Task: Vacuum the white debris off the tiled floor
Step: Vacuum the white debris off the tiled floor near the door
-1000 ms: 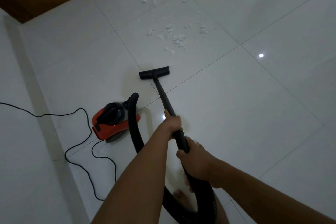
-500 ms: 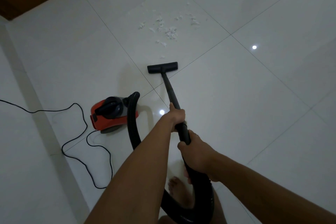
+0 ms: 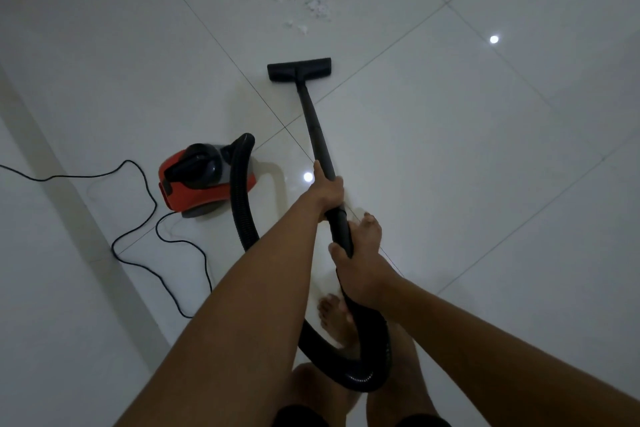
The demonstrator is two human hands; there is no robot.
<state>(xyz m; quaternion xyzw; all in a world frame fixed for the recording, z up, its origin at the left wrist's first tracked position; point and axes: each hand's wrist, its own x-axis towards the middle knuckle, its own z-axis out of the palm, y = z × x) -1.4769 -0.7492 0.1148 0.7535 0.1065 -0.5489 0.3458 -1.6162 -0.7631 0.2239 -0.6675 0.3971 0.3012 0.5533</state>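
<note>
We clamp both hands on the wand (image 3: 315, 128), left hand (image 3: 327, 192) ahead of right hand (image 3: 360, 274), likely to steer the nozzle (image 3: 299, 69), which sits flat on the tiled floor (image 3: 485, 184). The white debris (image 3: 315, 5) lies beyond the nozzle, untouched; the red canister (image 3: 197, 180) rests behind the nozzle, leftward.

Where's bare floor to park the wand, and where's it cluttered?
Free: tiles right of the wand; tiles left of the floor head, beyond the canister. Crowded: debris ahead of the head; cord and hose beside the canister.
</note>
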